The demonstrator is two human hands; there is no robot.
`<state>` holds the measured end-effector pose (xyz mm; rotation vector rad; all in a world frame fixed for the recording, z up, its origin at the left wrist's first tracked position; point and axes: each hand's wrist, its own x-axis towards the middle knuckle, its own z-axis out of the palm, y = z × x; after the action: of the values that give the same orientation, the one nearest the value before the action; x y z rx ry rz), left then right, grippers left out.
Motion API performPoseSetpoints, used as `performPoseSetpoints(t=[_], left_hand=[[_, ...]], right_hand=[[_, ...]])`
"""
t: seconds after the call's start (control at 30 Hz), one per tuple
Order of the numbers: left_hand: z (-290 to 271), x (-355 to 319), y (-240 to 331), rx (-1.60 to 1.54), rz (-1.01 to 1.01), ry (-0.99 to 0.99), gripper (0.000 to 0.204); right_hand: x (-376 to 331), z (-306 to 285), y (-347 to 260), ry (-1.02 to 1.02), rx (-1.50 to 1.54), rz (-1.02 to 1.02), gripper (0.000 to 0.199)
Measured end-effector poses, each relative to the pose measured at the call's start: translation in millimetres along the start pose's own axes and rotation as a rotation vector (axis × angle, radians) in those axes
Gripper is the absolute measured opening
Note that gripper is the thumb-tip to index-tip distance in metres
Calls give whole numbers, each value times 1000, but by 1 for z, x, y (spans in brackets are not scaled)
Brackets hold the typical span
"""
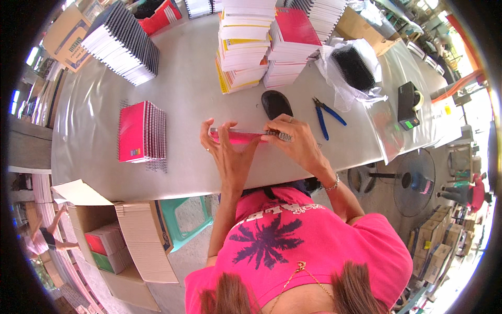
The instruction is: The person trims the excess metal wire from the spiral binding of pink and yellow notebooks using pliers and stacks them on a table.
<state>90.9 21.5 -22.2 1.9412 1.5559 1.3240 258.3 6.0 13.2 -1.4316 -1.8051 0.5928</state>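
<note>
Head view: from my distant seat I see both hands meeting above the grey table.
Notebook: thin, red, between the hands, nearly edge-on to me.
Left hand: grasping the notebook's left part, fingers spread, thumb reaching toward the right hand.
Right hand: pinching the wire coil at the notebook's right end.
Black oval thing: just beyond the right hand.
Pliers: blue-handled, spread, right of the right hand.
Notebook pile: red, coil-bound, left of the left hand.
Paper stack: tall, beyond both hands.
</note>
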Motion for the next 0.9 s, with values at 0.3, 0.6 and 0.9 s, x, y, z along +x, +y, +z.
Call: performPoseSetpoints(t=[0.3,0.6,0.9], left_hand=[[-1,9,-21,-78,-23,-151,67],[-5,25,-36,-90,86,-148,75],[-3,15,-29,-166,15,-102,76]], right_hand=[[25,-31,27,-113,122,7,31],[54,-24,107,-418,-188,-119,50],[23,-32,65,-481,794,236,52]])
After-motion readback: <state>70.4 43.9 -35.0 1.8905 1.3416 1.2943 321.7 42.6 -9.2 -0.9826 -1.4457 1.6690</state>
